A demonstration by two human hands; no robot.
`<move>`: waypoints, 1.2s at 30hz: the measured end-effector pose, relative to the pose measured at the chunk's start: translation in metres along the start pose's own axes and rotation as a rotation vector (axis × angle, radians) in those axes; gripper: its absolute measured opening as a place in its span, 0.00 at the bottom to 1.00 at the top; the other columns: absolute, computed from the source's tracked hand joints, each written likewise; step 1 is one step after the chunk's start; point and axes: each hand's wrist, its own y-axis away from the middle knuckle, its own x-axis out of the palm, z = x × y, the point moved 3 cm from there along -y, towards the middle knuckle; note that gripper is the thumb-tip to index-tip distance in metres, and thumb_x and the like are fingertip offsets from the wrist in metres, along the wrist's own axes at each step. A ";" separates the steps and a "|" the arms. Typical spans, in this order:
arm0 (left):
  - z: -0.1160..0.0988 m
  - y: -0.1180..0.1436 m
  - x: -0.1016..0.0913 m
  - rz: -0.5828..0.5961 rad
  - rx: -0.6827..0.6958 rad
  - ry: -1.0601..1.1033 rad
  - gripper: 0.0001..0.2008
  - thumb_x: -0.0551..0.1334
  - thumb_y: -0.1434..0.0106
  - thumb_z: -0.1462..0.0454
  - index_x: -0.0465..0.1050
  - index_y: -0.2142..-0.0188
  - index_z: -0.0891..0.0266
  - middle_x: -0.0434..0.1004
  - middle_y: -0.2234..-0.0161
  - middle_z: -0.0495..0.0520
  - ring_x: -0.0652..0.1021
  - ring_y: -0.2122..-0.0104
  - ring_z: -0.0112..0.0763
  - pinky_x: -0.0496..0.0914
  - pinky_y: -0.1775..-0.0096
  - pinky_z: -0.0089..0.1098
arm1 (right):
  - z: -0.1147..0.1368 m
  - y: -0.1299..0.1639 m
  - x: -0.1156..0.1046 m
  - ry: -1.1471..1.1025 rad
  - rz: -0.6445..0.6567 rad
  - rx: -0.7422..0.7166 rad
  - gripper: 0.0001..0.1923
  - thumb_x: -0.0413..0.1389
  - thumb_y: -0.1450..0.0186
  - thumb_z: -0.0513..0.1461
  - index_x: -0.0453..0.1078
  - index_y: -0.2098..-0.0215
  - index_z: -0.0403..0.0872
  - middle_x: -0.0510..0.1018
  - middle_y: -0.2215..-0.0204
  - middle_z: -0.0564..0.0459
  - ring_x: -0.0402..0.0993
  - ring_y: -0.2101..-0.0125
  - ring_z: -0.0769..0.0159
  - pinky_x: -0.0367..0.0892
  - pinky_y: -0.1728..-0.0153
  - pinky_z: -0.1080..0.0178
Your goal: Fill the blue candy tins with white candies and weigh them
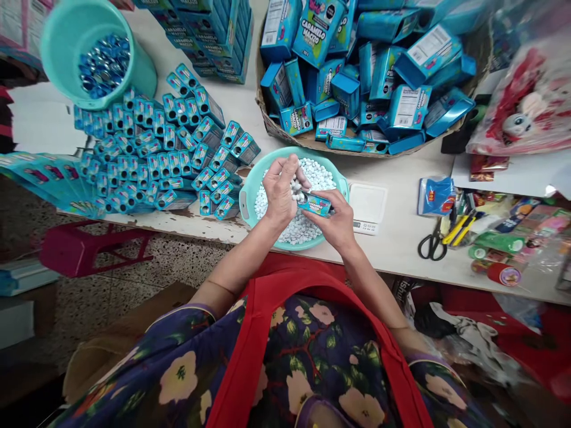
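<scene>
My left hand (pixel 279 189) is curled around several white candies (pixel 296 189), held at the open end of a small blue candy box (pixel 316 205). My right hand (pixel 338 219) grips that box on its side, tilted toward the left hand. Both hands are above a turquoise basin (pixel 247 202) filled with small white candies (pixel 319 173). Whether any candies are inside the held box cannot be seen. A white digital scale (pixel 368 205) lies just right of the basin.
Rows of small blue boxes (pixel 173 163) with round holes stand at left, near a turquoise bucket (pixel 145 74) of shiny blue pieces. Behind the basin sits a cardboard box (pixel 307 141) of blue cartons. Scissors (pixel 432 245) and yellow cutters (pixel 459 229) lie at right. A magenta stool (pixel 71 248) stands below left.
</scene>
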 end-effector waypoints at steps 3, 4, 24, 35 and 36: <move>0.000 0.002 0.002 -0.020 0.003 -0.055 0.22 0.65 0.40 0.47 0.63 0.76 0.60 0.66 0.80 0.44 0.70 0.81 0.19 0.63 0.78 0.23 | 0.000 0.000 0.001 -0.024 -0.021 -0.004 0.19 0.68 0.45 0.42 0.76 0.55 0.52 0.78 0.61 0.53 0.75 0.58 0.60 0.71 0.54 0.56; 0.001 0.002 0.002 -0.017 -0.002 -0.063 0.23 0.65 0.40 0.47 0.62 0.76 0.60 0.66 0.81 0.44 0.69 0.82 0.19 0.62 0.79 0.23 | 0.000 0.000 0.001 -0.027 -0.026 -0.004 0.19 0.68 0.45 0.41 0.76 0.56 0.52 0.78 0.61 0.53 0.75 0.58 0.60 0.71 0.54 0.56; -0.011 0.007 0.011 0.046 0.055 -0.033 0.25 0.63 0.40 0.44 0.61 0.78 0.61 0.60 0.82 0.43 0.60 0.86 0.16 0.52 0.85 0.25 | -0.002 0.002 -0.003 -0.153 -0.051 0.059 0.20 0.69 0.46 0.44 0.76 0.56 0.53 0.78 0.61 0.54 0.75 0.58 0.61 0.70 0.53 0.56; 0.003 0.011 0.006 0.179 0.152 -0.265 0.25 0.60 0.38 0.43 0.62 0.77 0.61 0.62 0.81 0.44 0.61 0.84 0.18 0.56 0.81 0.26 | -0.003 -0.003 0.010 -0.148 0.043 0.104 0.17 0.68 0.46 0.44 0.76 0.59 0.51 0.78 0.62 0.53 0.75 0.59 0.60 0.70 0.55 0.56; 0.004 0.010 0.007 0.202 0.196 -0.341 0.25 0.60 0.37 0.44 0.63 0.78 0.61 0.62 0.82 0.44 0.61 0.84 0.19 0.57 0.80 0.26 | -0.001 -0.002 0.010 -0.131 0.067 0.105 0.17 0.68 0.46 0.44 0.76 0.59 0.51 0.78 0.63 0.53 0.74 0.60 0.60 0.70 0.55 0.57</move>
